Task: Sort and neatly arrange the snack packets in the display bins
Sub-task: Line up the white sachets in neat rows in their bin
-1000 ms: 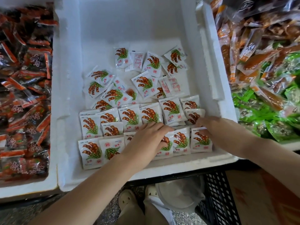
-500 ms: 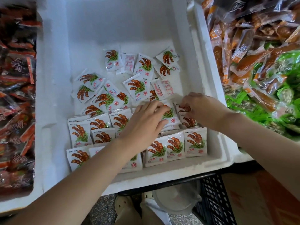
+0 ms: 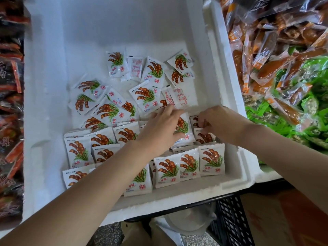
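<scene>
A: Your left hand [image 3: 163, 128] reaches in from the lower left of the frame, with the forearm stretched across the near rim. Its fingers are straight and flat, pressing on a white packet [image 3: 183, 129] at centre frame, and the thumb lies along that packet's lower edge.

B: Your right hand [image 3: 219, 121] comes in from the right edge. Its fingers are curled tight and pinch the top of the end packet [image 3: 205, 138], just beside the one your left hand presses.

A: The snack packets [image 3: 113, 110] are white, printed with brown pods and green leaves, and all sit inside the white foam bin [image 3: 44, 103]. Those in the lower half stand in overlapping rows, print up. Those above centre lie loose at all angles, and a few show backs with red text.

B: Left of your bin, dark red packets [image 3: 10, 96] fill the frame's edge. At upper right lie orange packets [image 3: 262, 55], with green packets [image 3: 301, 121] below them. Under the near rim you have a black crate [image 3: 229, 221] and speckled floor [image 3: 110, 233].
</scene>
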{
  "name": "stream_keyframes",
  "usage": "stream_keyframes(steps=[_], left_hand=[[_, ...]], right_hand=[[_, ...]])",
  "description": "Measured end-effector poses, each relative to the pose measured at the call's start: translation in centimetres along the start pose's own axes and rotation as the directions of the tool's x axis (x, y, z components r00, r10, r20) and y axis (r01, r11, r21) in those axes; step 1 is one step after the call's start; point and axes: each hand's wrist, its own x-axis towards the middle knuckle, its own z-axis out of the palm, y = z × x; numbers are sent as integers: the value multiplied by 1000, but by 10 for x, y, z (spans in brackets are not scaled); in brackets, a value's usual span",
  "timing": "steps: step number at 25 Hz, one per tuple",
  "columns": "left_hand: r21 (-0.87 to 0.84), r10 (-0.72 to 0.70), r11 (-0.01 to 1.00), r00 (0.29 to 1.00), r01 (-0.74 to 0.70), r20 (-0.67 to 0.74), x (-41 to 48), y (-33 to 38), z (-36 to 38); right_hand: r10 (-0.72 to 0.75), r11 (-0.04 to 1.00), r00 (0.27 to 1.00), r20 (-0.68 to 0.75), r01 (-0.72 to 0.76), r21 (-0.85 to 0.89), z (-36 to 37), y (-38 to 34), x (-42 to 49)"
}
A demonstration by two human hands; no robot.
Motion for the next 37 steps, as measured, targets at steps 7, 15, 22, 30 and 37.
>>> stream_keyframes(steps=[7, 15, 22, 30, 37], left_hand=[[-9, 19, 1000, 1000, -19, -10, 1, -4, 5], [139, 120, 984, 992, -113, -39, -8, -6, 14], [234, 107, 967, 994, -98, -25, -11, -13, 24], [69, 4, 998, 991, 5, -136, -3, -24, -9], [30, -270, 958, 934, 284, -236, 29, -71, -34]], right_hand=[[-28, 994, 994, -103, 39, 104, -12, -2, 13], [9, 999, 993, -113, -4, 46, -3, -1, 15], [27, 995, 993, -114, -16, 94, 7, -4, 12], [24, 936, 925, -380, 112, 333, -3, -4, 28], [145, 870, 969, -199, -29, 492, -8, -32, 77]])
